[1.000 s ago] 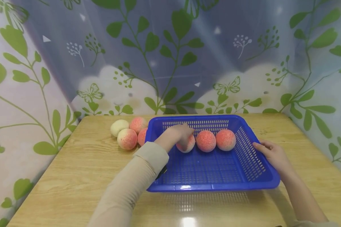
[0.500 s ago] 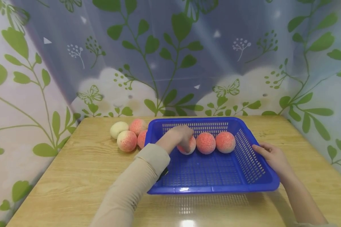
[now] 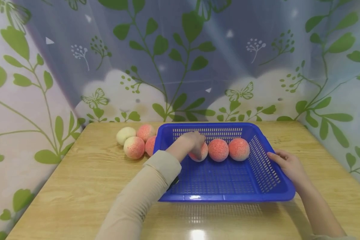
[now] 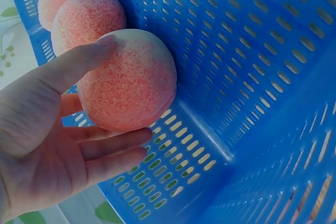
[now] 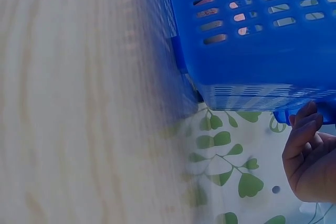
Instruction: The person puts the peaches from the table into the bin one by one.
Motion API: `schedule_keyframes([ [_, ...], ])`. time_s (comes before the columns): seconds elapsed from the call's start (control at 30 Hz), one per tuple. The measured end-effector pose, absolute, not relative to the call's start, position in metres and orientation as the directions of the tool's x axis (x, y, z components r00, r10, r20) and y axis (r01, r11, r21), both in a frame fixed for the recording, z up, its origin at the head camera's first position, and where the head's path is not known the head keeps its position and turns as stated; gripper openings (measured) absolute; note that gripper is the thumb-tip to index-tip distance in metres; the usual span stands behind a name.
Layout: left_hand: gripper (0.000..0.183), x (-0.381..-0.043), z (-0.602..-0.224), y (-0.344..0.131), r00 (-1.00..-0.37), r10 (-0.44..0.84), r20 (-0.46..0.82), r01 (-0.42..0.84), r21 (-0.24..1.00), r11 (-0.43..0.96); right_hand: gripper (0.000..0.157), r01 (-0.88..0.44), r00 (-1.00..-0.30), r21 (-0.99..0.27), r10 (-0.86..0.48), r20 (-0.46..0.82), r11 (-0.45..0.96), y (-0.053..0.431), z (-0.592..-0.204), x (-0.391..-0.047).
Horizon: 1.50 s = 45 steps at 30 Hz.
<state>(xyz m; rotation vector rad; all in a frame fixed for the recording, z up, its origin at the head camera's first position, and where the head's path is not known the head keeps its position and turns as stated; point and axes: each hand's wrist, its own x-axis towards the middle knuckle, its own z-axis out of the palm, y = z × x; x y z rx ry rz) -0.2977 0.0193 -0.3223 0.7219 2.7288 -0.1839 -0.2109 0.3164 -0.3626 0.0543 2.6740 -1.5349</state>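
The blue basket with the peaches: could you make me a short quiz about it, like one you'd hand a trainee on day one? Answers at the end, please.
1. How many peaches show inside the blue basket?
2. True or false: the right hand holds the side of the basket.
3. In the head view, where in the basket's row is the peach that the left hand grips: A) leftmost, B) middle, or C) rightmost?

Key:
1. Three.
2. True.
3. A, the leftmost peach.
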Motion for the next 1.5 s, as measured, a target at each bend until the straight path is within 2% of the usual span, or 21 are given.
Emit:
schedule_keyframes([
  [0.3,0.069,-0.297,-0.322,0.02,-0.822,0.451,-0.346,0.506,-0.082,0.859,0.065,0.049,-0.998,-0.84,-0.007,-0.063,0.54,0.316,-0.363,-0.212],
  [0.57,0.056,-0.297,-0.317,0.018,-0.827,0.461,-0.323,0.499,-0.04,0.866,0.063,0.058,-0.998,-0.854,0.002,-0.067,0.516,0.317,-0.364,-0.211],
  [0.9,0.07,-0.295,-0.282,0.006,-0.834,0.484,-0.266,0.495,0.03,0.868,0.06,0.073,-0.997,-0.851,0.008,-0.08,0.52,0.316,-0.365,-0.211],
  [0.97,0.064,-0.294,-0.272,-0.001,-0.835,0.489,-0.251,0.495,0.046,0.868,0.059,0.074,-0.997,-0.85,0.014,-0.078,0.522,0.316,-0.365,-0.212],
  [1.13,0.034,-0.29,-0.247,-0.026,-0.835,0.519,-0.181,0.51,0.096,0.855,0.058,0.064,-0.998,-0.842,0.023,-0.061,0.536,0.315,-0.364,-0.212],
  [1.3,0.045,-0.29,-0.231,-0.064,-0.851,0.517,-0.088,0.498,0.176,0.849,0.059,0.04,-0.999,-0.835,0.002,-0.046,0.548,0.315,-0.364,-0.212],
  [1.5,0.045,-0.295,-0.234,-0.119,-0.912,0.409,0.013,0.398,0.263,0.879,0.065,0.063,-0.997,-0.834,0.005,-0.072,0.548,0.316,-0.364,-0.211],
])
